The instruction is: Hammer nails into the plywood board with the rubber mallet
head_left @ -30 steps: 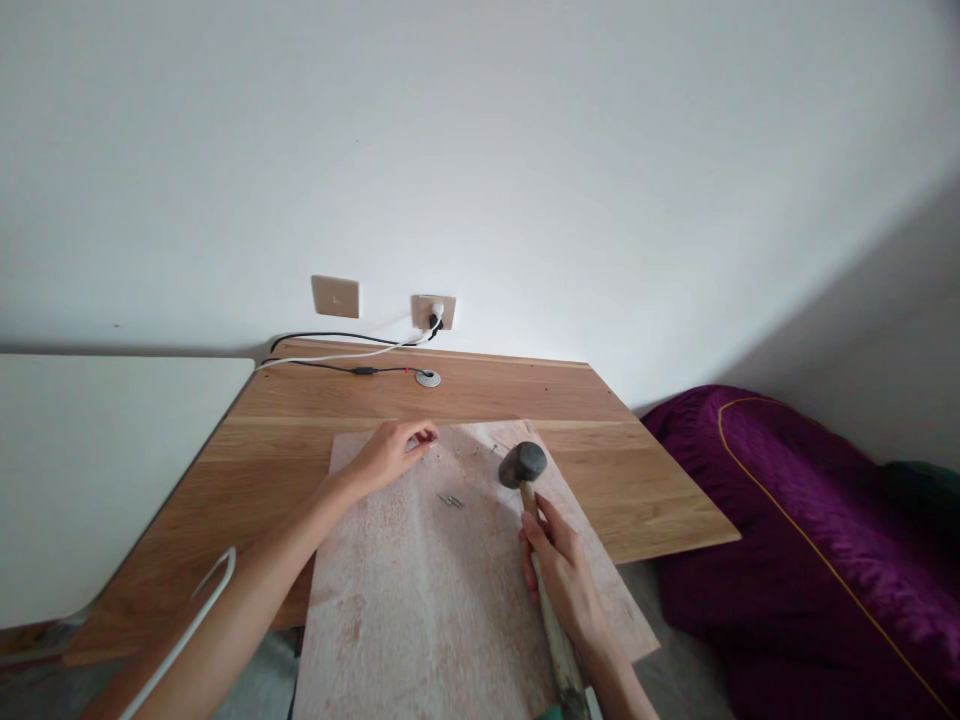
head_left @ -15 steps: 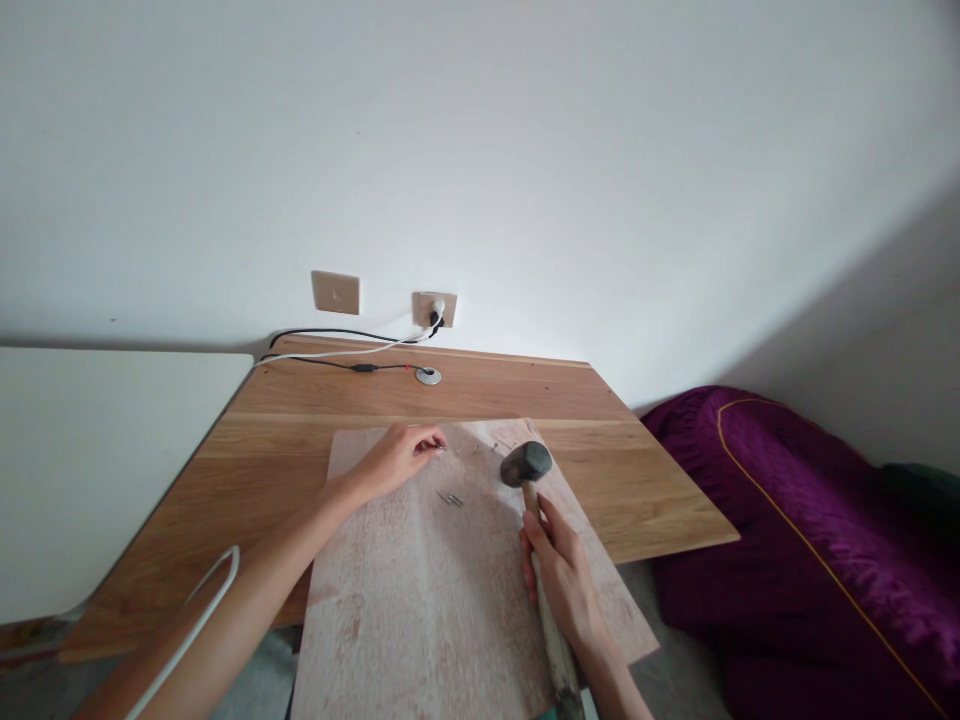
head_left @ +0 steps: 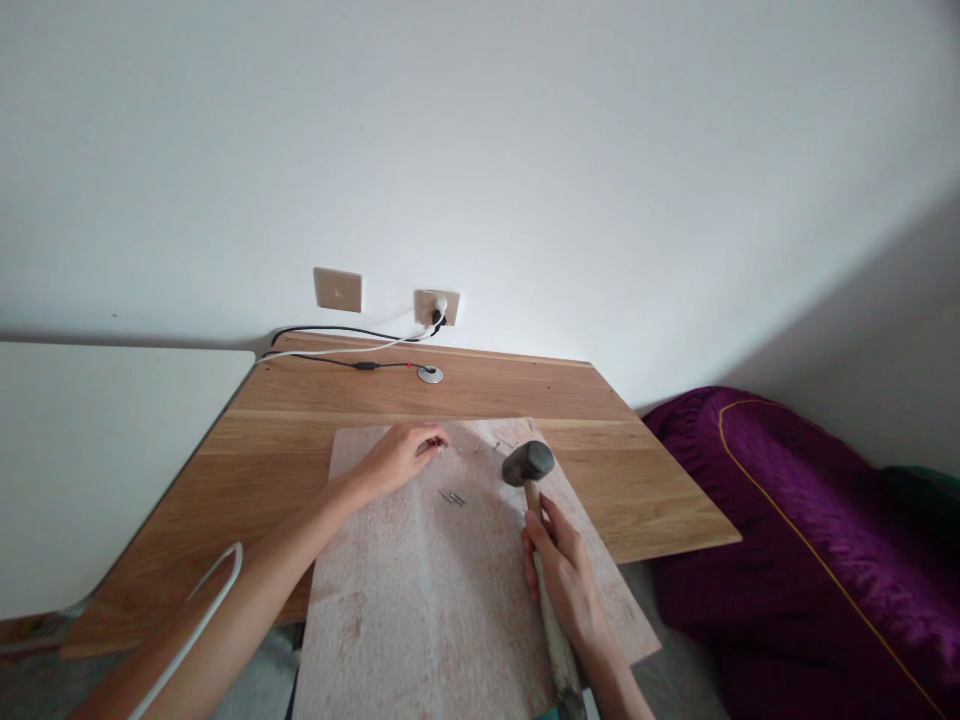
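Observation:
My right hand (head_left: 564,570) is wrapped round the worn wooden handle of a mallet (head_left: 528,463). Its dark, rubber-looking head hangs over the right side of a pale wooden board (head_left: 390,600). Near the board's far edge, my left hand (head_left: 409,450) is closed in a pinch on a nail (head_left: 440,446), mostly hidden by the fingers. Several loose nails (head_left: 453,497) lie together on the board between the two hands. Other small nails (head_left: 496,446) show by the far edge, left of the mallet head; whether they stand in the wood is too small to tell.
The board lies on a wooden table (head_left: 660,490) against a white wall. Cables (head_left: 345,352) run from a wall socket (head_left: 437,308) along the table's back, past a round cable grommet (head_left: 430,374). A white tabletop (head_left: 112,460) adjoins at left; purple fabric (head_left: 765,540) bulks at right.
Both hands keep almost the same places and grips. The whole view has shifted very slightly, and the left fingertips have turned a little over the nail.

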Demonstrator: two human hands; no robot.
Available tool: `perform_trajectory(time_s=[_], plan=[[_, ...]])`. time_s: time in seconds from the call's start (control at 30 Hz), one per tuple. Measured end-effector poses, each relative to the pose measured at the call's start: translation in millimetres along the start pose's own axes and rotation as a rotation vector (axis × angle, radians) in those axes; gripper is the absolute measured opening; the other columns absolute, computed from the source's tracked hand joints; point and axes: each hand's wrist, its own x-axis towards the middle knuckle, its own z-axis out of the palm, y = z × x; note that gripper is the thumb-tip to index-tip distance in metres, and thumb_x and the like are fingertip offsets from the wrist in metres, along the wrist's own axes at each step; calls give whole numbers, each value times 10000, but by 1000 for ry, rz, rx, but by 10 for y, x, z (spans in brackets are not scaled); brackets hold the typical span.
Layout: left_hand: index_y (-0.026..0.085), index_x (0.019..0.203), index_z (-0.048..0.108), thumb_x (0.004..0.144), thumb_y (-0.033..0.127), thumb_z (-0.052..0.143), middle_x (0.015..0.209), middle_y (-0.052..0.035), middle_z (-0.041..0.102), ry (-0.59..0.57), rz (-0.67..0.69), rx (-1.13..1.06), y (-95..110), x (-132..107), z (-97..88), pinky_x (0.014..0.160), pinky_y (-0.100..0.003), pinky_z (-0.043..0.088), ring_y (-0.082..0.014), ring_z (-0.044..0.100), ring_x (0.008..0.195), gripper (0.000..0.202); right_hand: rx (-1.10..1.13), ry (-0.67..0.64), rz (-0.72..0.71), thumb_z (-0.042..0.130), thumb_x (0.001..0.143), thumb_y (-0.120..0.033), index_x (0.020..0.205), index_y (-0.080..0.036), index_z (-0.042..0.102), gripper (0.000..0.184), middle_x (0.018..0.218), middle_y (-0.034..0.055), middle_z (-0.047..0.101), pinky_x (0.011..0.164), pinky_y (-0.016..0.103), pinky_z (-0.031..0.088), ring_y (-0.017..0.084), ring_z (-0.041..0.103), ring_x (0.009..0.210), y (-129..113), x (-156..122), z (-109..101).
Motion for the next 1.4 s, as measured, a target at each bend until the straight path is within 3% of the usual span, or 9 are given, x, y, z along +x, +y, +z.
perform_trajectory(time_s=[0.23, 0.43, 0.6, 0.8, 1.1, 1.27, 1.4], plan=[[213, 981, 757, 962, 128, 633, 905, -19, 778, -24, -4, 11, -9, -9, -9, 812, -284, 522, -182, 715, 833, 152, 11, 13, 23, 637, 885, -717, 890, -256, 578, 464, 540, -53, 480, 339, 262, 353, 147, 444, 392, -18, 2, 10], [221, 972, 765, 946, 109, 663, 978, -43, 748, -4, 51, 80, -36, 0, 3, 871, -314, 527, -205, 706, 940, 153, 8, -3, 8, 620, 918, -687, 953, -252, 579, 438, 542, -55, 492, 353, 258, 377, 146, 448, 395, 5, 7, -4], [222, 989, 767, 948, 86, 672, 982, -38, 736, -18, 72, 124, -25, -6, 11, 856, -306, 523, -197, 705, 931, 171, -10, -2, -5, 594, 941, -666, 1034, -229, 594, 446, 557, -59, 503, 347, 251, 367, 139, 444, 390, 19, 7, -5], [229, 991, 774, 953, 80, 670, 965, -32, 757, -4, 104, 181, -32, -4, 41, 862, -312, 533, -201, 719, 928, 186, -26, 3, -5, 595, 928, -666, 1003, -222, 595, 450, 551, -63, 498, 354, 247, 363, 137, 446, 398, 1, 3, 2], [232, 1222, 736, 916, 52, 652, 980, -26, 779, -11, 31, 191, -40, -19, 61, 860, -302, 549, -191, 729, 875, 364, -11, 8, 28, 655, 849, -694, 912, -236, 569, 470, 590, -61, 497, 321, 233, 343, 118, 442, 379, -45, 15, -11], [198, 1197, 706, 861, 71, 729, 1130, -71, 755, 4, 28, 181, -72, -13, 80, 918, -326, 553, -227, 723, 1024, 360, -18, -50, -4, 647, 870, -671, 952, -214, 593, 468, 641, -64, 510, 303, 209, 343, 91, 447, 365, -188, 11, 14], [190, 1195, 701, 891, 50, 668, 1017, -55, 767, -8, -6, 110, -81, 3, 76, 917, -326, 546, -213, 725, 969, 336, -35, -144, -55, 615, 919, -626, 960, -200, 594, 429, 652, -74, 501, 295, 186, 313, 63, 422, 345, -377, 85, 166]])
